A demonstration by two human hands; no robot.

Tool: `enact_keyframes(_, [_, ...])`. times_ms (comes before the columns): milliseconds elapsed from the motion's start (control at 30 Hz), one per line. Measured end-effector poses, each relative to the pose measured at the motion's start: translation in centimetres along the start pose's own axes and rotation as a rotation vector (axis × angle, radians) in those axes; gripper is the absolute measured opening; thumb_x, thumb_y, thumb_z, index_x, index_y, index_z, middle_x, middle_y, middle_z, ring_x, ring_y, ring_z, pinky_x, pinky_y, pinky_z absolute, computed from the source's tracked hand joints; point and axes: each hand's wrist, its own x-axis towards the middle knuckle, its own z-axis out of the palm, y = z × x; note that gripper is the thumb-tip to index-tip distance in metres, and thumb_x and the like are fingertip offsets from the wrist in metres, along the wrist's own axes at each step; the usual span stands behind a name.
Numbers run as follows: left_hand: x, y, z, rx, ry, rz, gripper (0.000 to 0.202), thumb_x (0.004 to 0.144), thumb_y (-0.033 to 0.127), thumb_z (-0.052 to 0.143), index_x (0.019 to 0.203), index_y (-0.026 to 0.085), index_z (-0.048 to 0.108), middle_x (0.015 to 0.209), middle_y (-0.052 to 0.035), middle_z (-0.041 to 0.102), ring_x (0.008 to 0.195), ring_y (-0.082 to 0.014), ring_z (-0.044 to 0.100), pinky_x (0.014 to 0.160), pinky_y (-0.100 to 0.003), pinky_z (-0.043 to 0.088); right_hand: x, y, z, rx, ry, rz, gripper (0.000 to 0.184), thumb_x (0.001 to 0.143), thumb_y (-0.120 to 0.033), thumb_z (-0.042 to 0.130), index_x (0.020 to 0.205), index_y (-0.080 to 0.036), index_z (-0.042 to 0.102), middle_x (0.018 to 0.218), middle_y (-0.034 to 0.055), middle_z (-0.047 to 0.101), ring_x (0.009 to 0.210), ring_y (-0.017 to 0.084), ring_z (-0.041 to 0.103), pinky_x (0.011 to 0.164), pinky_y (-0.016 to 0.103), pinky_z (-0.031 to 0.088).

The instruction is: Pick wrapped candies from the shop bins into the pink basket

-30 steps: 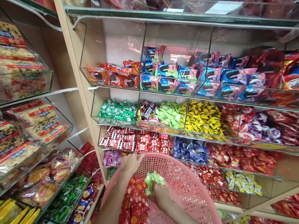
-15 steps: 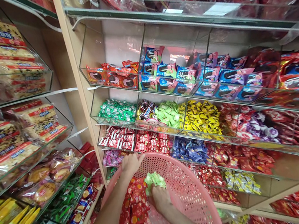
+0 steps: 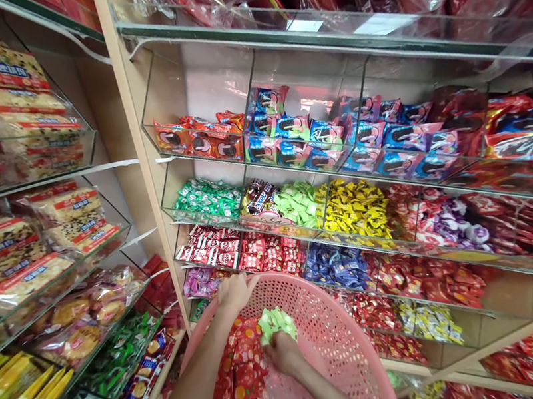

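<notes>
A pink perforated plastic basket (image 3: 332,314) fills the lower middle of the view. My left hand (image 3: 233,294) is closed over its far rim. Inside the basket, my right hand (image 3: 284,352) has its fingers closed at a cluster of light green wrapped candies (image 3: 276,324). Red candy packets (image 3: 241,379) lie in the basket's left side, beside my right hand and partly behind my left forearm. The fingertips of my right hand are hidden by the hand itself and the candies.
Ahead stand tilted glass shelves with green (image 3: 208,198), light green (image 3: 297,202), yellow (image 3: 356,209) and blue candies (image 3: 338,266). Cookie packs (image 3: 288,145) sit above them. To the left, shelves hold bagged pastries (image 3: 6,72). A wooden post (image 3: 134,133) separates the two racks.
The view has shifted very slightly. Both hands stay almost in place, the left on the basket rim and the right at the light green candies inside.
</notes>
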Motion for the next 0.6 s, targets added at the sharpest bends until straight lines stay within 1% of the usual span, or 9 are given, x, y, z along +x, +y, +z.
enact_keyframes(67, [0.0, 0.1, 0.0, 0.002, -0.003, -0.004, 0.064, 0.083, 0.061, 0.020, 0.097, 0.015, 0.062, 0.090, -0.0156, 0.066, 0.087, -0.0278, 0.060, 0.073, -0.035, 0.042, -0.1, 0.2, -0.4, -0.034, 0.034, 0.015, 0.019, 0.076, -0.026, 0.049, 0.082, -0.013, 0.061, 0.091, 0.0155, 0.063, 0.086, 0.027, 0.059, 0.069, 0.033, 0.042])
enact_keyframes(133, [-0.1, 0.1, 0.0, 0.004, 0.001, -0.004, 0.064, 0.082, 0.061, 0.019, 0.096, 0.015, 0.062, 0.090, -0.0150, 0.066, 0.087, -0.0278, 0.060, 0.072, -0.034, 0.042, -0.2, 0.5, -0.8, -0.058, 0.052, 0.027, 0.022, 0.077, -0.027, 0.047, 0.087, -0.012, 0.060, 0.095, 0.0181, 0.062, 0.089, 0.029, 0.059, 0.071, 0.035, 0.042])
enact_keyframes(233, [0.0, 0.2, 0.1, 0.006, 0.014, 0.008, 0.065, 0.083, 0.061, 0.018, 0.097, 0.016, 0.062, 0.090, -0.0151, 0.066, 0.087, -0.0279, 0.060, 0.073, -0.035, 0.042, -0.3, 0.7, -0.9, -0.043, 0.040, 0.021, 0.022, 0.080, -0.028, 0.045, 0.086, -0.013, 0.059, 0.094, 0.0171, 0.063, 0.089, 0.027, 0.060, 0.071, 0.033, 0.042])
enact_keyframes(300, [0.0, 0.2, 0.2, 0.007, 0.017, 0.008, 0.065, 0.083, 0.061, 0.017, 0.097, 0.016, 0.062, 0.090, -0.0153, 0.066, 0.087, -0.0280, 0.060, 0.073, -0.036, 0.042, -0.3, 0.7, -0.6, -0.002, -0.011, 0.004, 0.020, 0.081, -0.029, 0.044, 0.080, -0.014, 0.059, 0.085, 0.0130, 0.065, 0.080, 0.022, 0.062, 0.065, 0.028, 0.043])
enact_keyframes(367, [0.1, 0.3, 0.4, 0.011, 0.022, 0.008, 0.065, 0.082, 0.061, 0.017, 0.096, 0.016, 0.062, 0.089, -0.0154, 0.066, 0.086, -0.0282, 0.060, 0.072, -0.035, 0.042, -0.3, 0.6, 0.0, 0.052, -0.091, -0.009, 0.022, 0.083, -0.028, 0.041, 0.074, -0.015, 0.057, 0.071, 0.0074, 0.065, 0.065, 0.016, 0.062, 0.055, 0.022, 0.043])
enact_keyframes(467, [0.2, 0.2, 0.5, 0.022, 0.032, 0.024, 0.065, 0.082, 0.061, 0.017, 0.095, 0.016, 0.062, 0.088, -0.0151, 0.066, 0.084, -0.0287, 0.061, 0.070, -0.036, 0.043, -0.2, 0.5, 0.6, 0.118, -0.203, -0.006, 0.028, 0.086, -0.024, 0.034, 0.071, -0.016, 0.056, 0.055, 0.0012, 0.061, 0.046, 0.011, 0.057, 0.043, 0.018, 0.039])
enact_keyframes(533, [0.3, 0.2, 0.6, 0.026, 0.034, 0.034, 0.065, 0.083, 0.061, 0.016, 0.095, 0.016, 0.062, 0.087, -0.0150, 0.066, 0.083, -0.0291, 0.061, 0.070, -0.037, 0.043, -0.1, 0.6, 0.6, 0.136, -0.230, 0.003, 0.031, 0.087, -0.023, 0.032, 0.069, -0.015, 0.056, 0.050, 0.0002, 0.058, 0.043, 0.011, 0.056, 0.042, 0.017, 0.039])
enact_keyframes(600, [0.2, 0.2, 0.6, 0.029, 0.036, 0.036, 0.065, 0.083, 0.061, 0.016, 0.096, 0.016, 0.062, 0.087, -0.0152, 0.067, 0.083, -0.0294, 0.061, 0.069, -0.037, 0.043, -0.2, 0.7, 0.4, 0.130, -0.216, 0.009, 0.031, 0.086, -0.026, 0.036, 0.064, -0.015, 0.056, 0.049, 0.0009, 0.058, 0.045, 0.012, 0.057, 0.044, 0.018, 0.040])
